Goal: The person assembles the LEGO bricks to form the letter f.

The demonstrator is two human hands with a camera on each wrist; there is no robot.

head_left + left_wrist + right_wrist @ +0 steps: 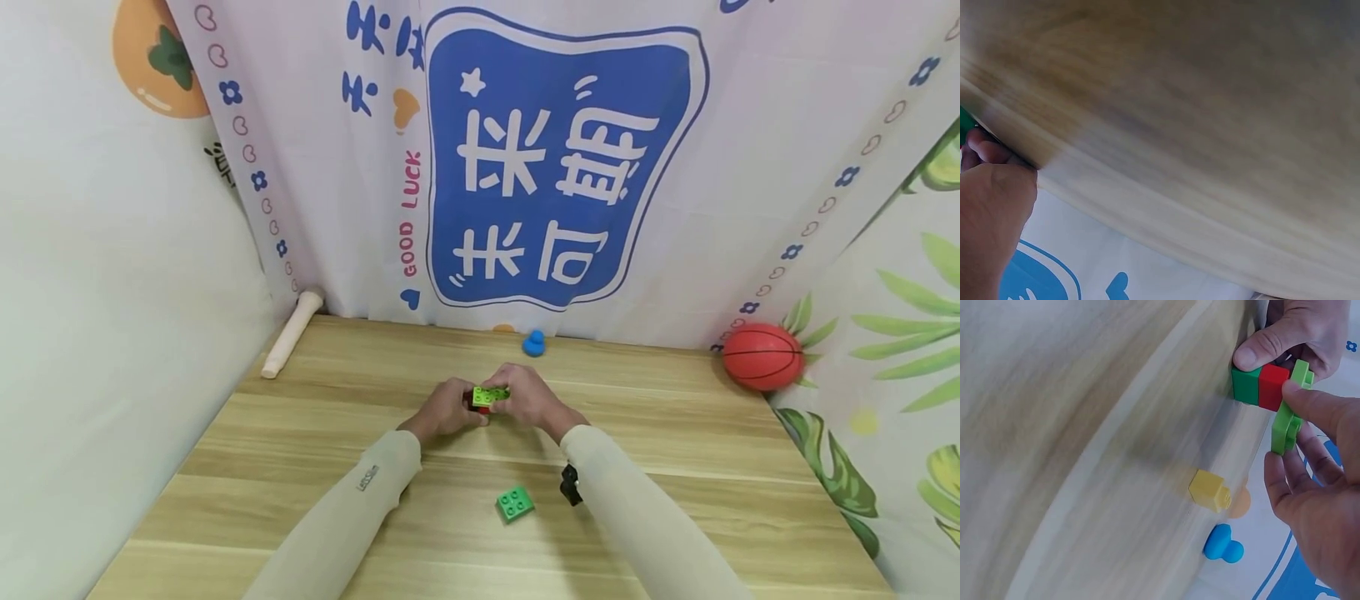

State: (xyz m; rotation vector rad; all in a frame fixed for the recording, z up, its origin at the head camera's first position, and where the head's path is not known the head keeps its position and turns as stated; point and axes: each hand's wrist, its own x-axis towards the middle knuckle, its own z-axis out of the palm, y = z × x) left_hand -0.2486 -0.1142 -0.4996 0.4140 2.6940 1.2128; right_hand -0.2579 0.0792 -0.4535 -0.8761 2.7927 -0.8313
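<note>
While the right hand (528, 395) pinches a lime brick (1282, 430), the left hand (450, 407), partly hidden, clamps a green-and-red stack (1262, 388).

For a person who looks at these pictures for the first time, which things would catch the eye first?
Probably the large blue panel with white characters, printed on the curtain behind the table. Next, the red basketball at the table's far right corner stands out. Near the table's middle, the right hand holds a light-green toy brick against a red brick, while the left hand grips the green brick underneath.
</note>
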